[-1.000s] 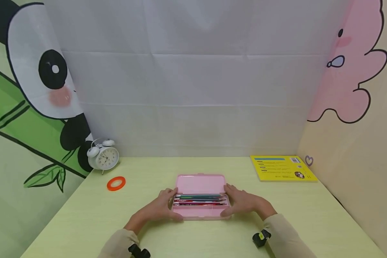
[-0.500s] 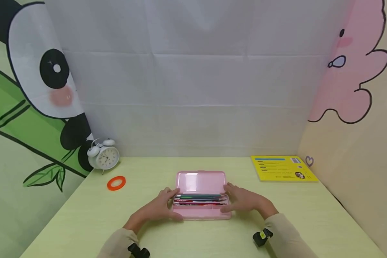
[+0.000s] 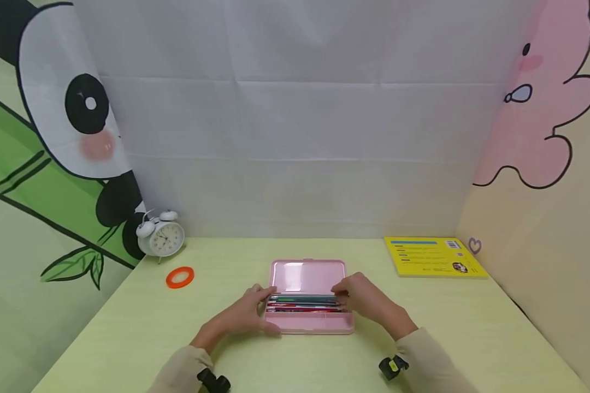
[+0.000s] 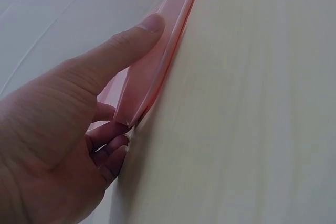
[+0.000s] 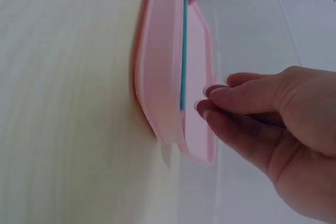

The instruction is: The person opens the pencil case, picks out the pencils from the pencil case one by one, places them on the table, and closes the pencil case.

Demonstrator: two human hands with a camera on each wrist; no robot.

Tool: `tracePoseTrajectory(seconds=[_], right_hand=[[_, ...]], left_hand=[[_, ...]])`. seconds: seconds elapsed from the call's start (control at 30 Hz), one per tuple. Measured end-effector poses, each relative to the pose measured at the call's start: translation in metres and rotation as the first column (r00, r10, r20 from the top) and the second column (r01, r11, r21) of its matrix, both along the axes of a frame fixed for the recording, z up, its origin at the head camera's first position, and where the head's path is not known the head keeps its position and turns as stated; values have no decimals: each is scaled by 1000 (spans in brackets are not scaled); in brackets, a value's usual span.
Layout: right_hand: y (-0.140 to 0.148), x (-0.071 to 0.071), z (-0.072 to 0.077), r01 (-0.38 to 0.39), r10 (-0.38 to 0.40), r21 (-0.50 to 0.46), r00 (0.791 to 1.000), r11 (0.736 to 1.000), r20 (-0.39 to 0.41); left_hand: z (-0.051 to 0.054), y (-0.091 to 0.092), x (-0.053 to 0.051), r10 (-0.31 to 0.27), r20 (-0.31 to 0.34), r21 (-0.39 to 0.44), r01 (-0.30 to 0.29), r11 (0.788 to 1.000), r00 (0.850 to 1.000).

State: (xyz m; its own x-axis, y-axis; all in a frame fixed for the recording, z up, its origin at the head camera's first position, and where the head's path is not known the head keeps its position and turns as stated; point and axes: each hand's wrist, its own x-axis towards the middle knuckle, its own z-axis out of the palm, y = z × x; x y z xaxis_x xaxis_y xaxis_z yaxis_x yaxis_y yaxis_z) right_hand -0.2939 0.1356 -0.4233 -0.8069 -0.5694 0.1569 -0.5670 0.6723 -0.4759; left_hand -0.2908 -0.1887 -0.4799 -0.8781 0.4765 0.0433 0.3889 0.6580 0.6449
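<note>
A pink pencil case [image 3: 310, 323] lies on the table with its lid [image 3: 308, 276] raised behind it. Several pencils [image 3: 302, 303] lie side by side in its tray. My left hand [image 3: 246, 314] grips the case's left end. In the left wrist view the thumb [image 4: 149, 27] rests along the front rim and the fingers curl under the corner. My right hand [image 3: 366, 299] hovers over the pencils' right ends. In the right wrist view its bent fingertips [image 5: 207, 106] are near a teal pencil [image 5: 184, 51], apparently apart from it and holding nothing.
An orange ring [image 3: 180, 277] lies on the table [image 3: 128, 327] to the left, with a white alarm clock [image 3: 162, 237] behind it. At the back right is a yellow book [image 3: 435, 256]. A pale cloth [image 3: 300, 120] hangs behind the table.
My right hand has left the case's right end and moved in over the pencils, its fingers drawing together. The left hand keeps its grip. The lid tipped slightly further back.
</note>
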Motion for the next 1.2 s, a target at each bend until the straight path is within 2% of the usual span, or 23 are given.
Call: tracePoseTrajectory(seconds=[0.17,0.47,0.77,1.0,1.2], right_hand=[[-13,3,-5,-46,45,57,999,997,21],[-19,5,-7,-52,51,152,999,987,9],[-22,2,-14,-54,86,256,989,965,-118],[-22,3,-15,-26,82,296,980,955,-180],[-23,6,-15,8,49,288,980,958,-193]], left_hand=[[1,2,1,2,6,2,-2,1000,1000],[3,3,0,7,14,9,-7,1000,1000],[3,2,1,12,15,19,-12,1000,1000],[2,2,0,9,24,22,-10,1000,1000],[4,3,0,15,42,16,-16,1000,999]])
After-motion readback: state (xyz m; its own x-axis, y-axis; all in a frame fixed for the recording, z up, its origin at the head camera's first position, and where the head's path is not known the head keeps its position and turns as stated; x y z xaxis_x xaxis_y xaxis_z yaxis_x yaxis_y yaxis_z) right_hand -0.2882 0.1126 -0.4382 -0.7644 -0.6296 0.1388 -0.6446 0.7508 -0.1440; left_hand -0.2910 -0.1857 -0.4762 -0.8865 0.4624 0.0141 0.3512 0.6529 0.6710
